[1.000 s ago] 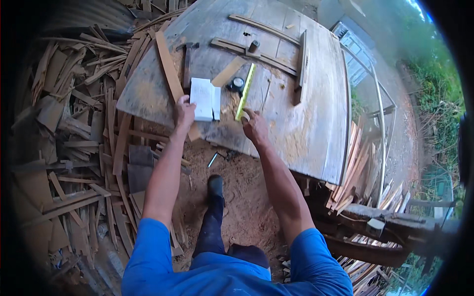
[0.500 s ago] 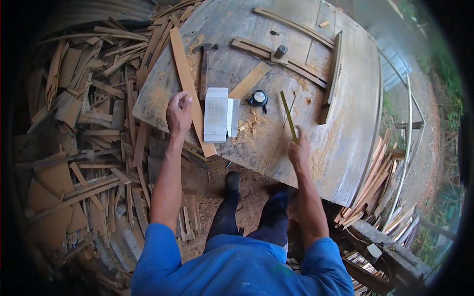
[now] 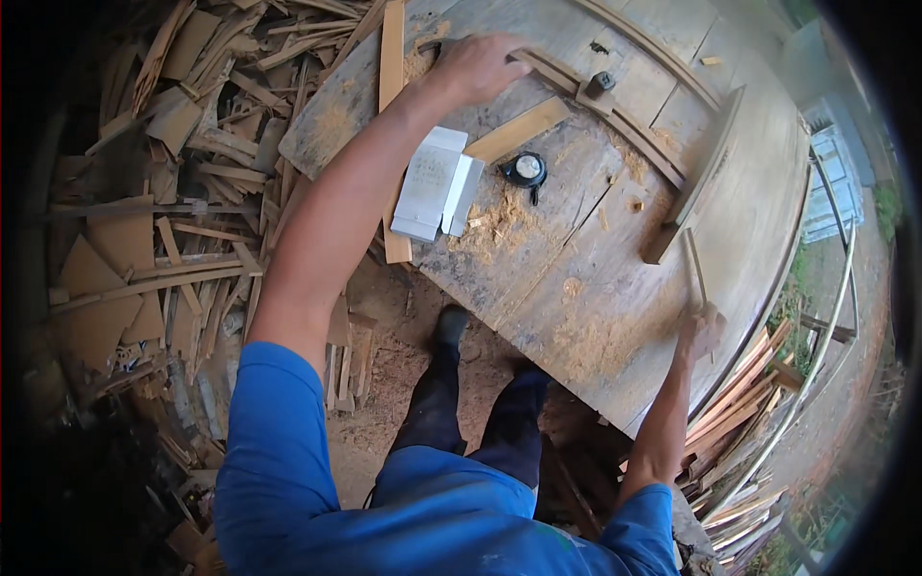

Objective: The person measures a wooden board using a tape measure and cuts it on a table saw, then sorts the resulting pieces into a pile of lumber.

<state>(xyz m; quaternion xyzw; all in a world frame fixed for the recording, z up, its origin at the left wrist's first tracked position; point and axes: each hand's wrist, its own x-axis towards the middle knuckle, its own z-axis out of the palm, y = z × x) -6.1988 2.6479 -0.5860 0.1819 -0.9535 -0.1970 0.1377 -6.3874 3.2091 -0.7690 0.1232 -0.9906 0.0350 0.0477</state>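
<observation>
Left hand (image 3: 477, 67): laid with fingers curled on a wooden strip (image 3: 576, 82), beyond the white box (image 3: 437, 182).
Right hand (image 3: 701, 331): closed around a thin stick (image 3: 693, 274), at the worktop (image 3: 595, 288) edge.

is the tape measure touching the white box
Apart. The head view shows bare tabletop with sawdust between the round black tape measure and the white box.
</observation>
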